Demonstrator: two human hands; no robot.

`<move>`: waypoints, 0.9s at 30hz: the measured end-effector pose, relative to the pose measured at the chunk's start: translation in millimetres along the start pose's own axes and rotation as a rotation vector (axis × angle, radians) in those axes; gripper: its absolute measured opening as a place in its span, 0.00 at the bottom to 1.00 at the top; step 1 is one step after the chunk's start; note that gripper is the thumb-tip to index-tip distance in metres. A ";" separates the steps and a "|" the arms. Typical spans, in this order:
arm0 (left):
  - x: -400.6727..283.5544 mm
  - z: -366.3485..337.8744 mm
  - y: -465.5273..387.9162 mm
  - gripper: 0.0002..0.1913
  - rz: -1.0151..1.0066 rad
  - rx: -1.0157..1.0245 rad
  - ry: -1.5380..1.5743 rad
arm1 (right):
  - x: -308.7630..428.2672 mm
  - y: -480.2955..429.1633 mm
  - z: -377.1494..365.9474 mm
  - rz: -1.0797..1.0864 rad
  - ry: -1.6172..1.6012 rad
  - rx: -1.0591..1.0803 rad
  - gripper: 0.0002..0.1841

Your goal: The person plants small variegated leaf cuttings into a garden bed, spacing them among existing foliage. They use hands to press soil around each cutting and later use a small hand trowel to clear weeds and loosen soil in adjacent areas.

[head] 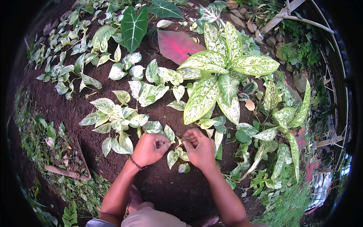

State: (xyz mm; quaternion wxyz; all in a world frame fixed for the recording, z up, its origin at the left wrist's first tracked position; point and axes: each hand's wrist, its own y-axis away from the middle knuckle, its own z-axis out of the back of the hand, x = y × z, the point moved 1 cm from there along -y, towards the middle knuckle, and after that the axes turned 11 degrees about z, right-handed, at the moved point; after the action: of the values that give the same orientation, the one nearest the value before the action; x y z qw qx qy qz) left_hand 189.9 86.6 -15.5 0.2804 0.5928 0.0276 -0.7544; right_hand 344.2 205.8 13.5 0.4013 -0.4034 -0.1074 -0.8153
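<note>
My left hand [151, 149], a cord bracelet at its wrist, pinches the base of a green-and-white variegated leaf [169, 133] between thumb and forefinger. Just right of it, my right hand [197, 147] is half curled, palm partly up, with small green bits on its fingers; whether it grips anything is unclear. Between and below both hands, a small variegated pothos plant [173, 158] grows from dark soil [164, 184]. A larger clump of variegated pothos [113, 116] stands to the left of my left hand.
A speckled dieffenbachia [224, 68] spreads beyond my right hand. Past it lie a pink-centred caladium leaf [178, 46] and a dark alocasia leaf [134, 28]. A dustpan-like scoop [68, 171] with plant debris rests at left. Stones [270, 41] edge the bed at upper right.
</note>
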 end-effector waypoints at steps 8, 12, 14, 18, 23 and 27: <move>-11.4 -3.0 12.8 0.06 -0.235 -0.121 0.173 | -21.5 -20.2 23.8 -0.151 -0.027 -0.180 0.11; -10.8 -4.3 14.9 0.05 -0.225 -0.154 0.207 | -23.9 -38.5 23.4 0.213 0.410 -0.080 0.13; -8.8 -5.2 15.8 0.05 -0.224 -0.144 0.178 | -24.4 -43.8 21.5 0.264 0.449 0.041 0.13; -3.9 -3.8 20.5 0.05 -0.197 -0.190 0.215 | -19.2 -44.4 19.1 0.052 0.418 -0.151 0.15; -4.8 -5.3 19.7 0.05 -0.197 -0.151 0.220 | -9.4 -50.3 12.2 0.278 0.430 -0.020 0.13; -4.6 0.5 25.3 0.04 -0.204 -0.177 0.236 | -12.7 -51.2 22.3 0.110 0.299 -0.262 0.14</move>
State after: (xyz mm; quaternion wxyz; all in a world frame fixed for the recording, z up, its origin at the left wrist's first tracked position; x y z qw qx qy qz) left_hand 201.7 67.0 -3.8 0.2484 0.6444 0.1865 -0.6988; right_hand 323.5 257.7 26.2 0.4010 -0.3319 0.0827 -0.8499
